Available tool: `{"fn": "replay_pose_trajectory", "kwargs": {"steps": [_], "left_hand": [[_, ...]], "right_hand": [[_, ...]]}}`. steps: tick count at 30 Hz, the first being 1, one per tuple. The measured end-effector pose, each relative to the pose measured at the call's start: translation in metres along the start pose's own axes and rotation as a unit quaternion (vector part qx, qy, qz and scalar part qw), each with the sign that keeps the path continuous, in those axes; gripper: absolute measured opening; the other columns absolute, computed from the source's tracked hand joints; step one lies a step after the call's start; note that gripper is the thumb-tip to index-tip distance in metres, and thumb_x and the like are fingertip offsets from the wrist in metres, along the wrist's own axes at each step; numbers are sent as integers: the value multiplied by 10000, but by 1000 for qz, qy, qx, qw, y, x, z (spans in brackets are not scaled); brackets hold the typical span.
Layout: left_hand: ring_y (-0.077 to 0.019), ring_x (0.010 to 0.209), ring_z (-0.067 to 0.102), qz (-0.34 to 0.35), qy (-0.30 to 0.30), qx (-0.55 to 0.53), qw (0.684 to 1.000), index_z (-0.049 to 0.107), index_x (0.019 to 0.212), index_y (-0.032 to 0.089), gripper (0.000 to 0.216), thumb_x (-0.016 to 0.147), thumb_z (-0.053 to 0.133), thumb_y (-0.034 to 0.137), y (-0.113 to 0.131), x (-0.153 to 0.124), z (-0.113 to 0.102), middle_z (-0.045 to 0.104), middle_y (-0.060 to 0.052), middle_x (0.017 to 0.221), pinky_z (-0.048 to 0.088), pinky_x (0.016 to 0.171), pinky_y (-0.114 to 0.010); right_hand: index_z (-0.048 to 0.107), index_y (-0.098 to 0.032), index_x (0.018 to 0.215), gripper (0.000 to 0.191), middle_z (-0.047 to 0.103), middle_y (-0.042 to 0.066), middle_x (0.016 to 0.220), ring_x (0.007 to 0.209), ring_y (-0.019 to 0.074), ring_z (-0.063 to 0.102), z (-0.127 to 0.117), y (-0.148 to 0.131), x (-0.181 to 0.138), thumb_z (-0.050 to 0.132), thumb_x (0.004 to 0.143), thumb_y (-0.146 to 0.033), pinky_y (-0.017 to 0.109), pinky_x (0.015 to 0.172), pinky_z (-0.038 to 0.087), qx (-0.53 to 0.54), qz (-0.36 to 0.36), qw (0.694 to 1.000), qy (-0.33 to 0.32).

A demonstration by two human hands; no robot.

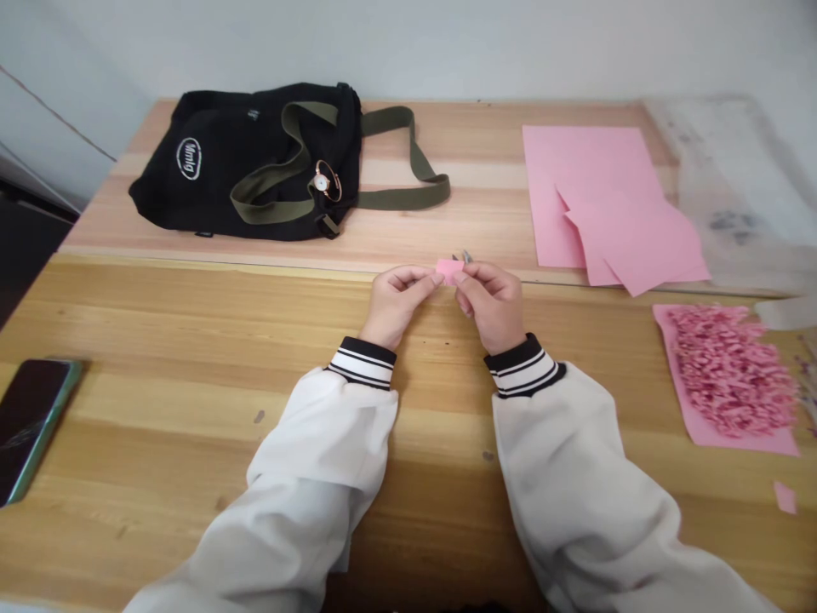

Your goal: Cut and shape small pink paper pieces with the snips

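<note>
A small piece of pink paper (450,271) is stretched between my two hands above the middle of the table. My left hand (397,305) pinches its left edge between thumb and fingers. On the other side, my right hand (491,305) pinches the right edge. Two pointed metal tips (467,255) show just behind the paper by my right fingers, probably small scissors; the rest of that tool is hidden by the hand.
Pink paper sheets (593,170) overlap at the back right beside a clear plastic bag (746,196). Nearer lies a heap of small pink pieces (734,370) on pink paper, with a scrap (785,497) below. A black bag (255,162) bears a watch (322,182). A phone (35,421) lies left.
</note>
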State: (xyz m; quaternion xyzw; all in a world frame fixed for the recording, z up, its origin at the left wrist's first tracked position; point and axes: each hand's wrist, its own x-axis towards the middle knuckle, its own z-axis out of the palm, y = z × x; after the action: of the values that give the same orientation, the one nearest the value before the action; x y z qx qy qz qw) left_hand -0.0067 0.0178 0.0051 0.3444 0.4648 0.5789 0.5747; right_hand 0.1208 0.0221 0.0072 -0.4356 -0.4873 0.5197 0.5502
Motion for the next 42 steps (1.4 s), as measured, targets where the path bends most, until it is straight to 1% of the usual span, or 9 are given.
{"fn": "replay_pose_trajectory", "kwargs": {"steps": [5, 12, 17, 26, 36, 42], "left_hand": [[-69, 561, 529, -5, -1, -2, 1000, 688, 593, 152, 283, 475, 863, 341, 0, 0, 0, 620, 23, 560, 448, 644, -237], [-69, 559, 529, -4, -6, -9, 1000, 685, 588, 152, 286, 476, 865, 344, 1, 0, -1, 611, 27, 549, 453, 648, -239], [-67, 566, 532, -8, 2, -14, 1000, 681, 602, 151, 297, 469, 869, 338, 0, 0, -1, 613, 29, 561, 447, 643, -234], [-63, 570, 525, -6, -4, -28, 1000, 662, 606, 154, 305, 461, 876, 316, -1, 0, -2, 612, 36, 579, 446, 648, -233], [-64, 572, 522, -5, -3, -29, 1000, 671, 600, 159, 308, 444, 879, 324, 0, 0, -1, 611, 36, 578, 446, 657, -238], [-69, 548, 505, -10, -13, -49, 999, 697, 586, 170, 247, 513, 847, 351, 3, -2, 0, 616, 18, 557, 435, 625, -240]], "right_hand": [[568, -176, 617, 285, 426, -84, 376, 340, 43, 330, 0, 0, 1, 718, 676, -411, 209, 368, 242, 8, -3, 1000, 2], [569, -179, 625, 282, 429, -82, 384, 352, 45, 338, 0, 0, 1, 708, 686, -416, 212, 371, 249, -8, 3, 1000, 2], [561, -183, 640, 308, 429, -90, 383, 349, 44, 339, 0, 1, 1, 724, 673, -442, 213, 367, 252, -7, 11, 1000, 1], [553, -182, 641, 331, 438, -92, 387, 339, 38, 342, 1, 2, 1, 735, 650, -458, 206, 349, 238, 1, 7, 1000, 1], [563, -183, 647, 314, 438, -87, 394, 350, 42, 342, 0, 3, 1, 729, 670, -448, 206, 358, 244, -9, -1, 1000, 2], [557, -187, 646, 339, 427, -84, 397, 350, 44, 336, 0, 2, 1, 721, 683, -481, 208, 361, 247, -20, -5, 1000, 6]]}}
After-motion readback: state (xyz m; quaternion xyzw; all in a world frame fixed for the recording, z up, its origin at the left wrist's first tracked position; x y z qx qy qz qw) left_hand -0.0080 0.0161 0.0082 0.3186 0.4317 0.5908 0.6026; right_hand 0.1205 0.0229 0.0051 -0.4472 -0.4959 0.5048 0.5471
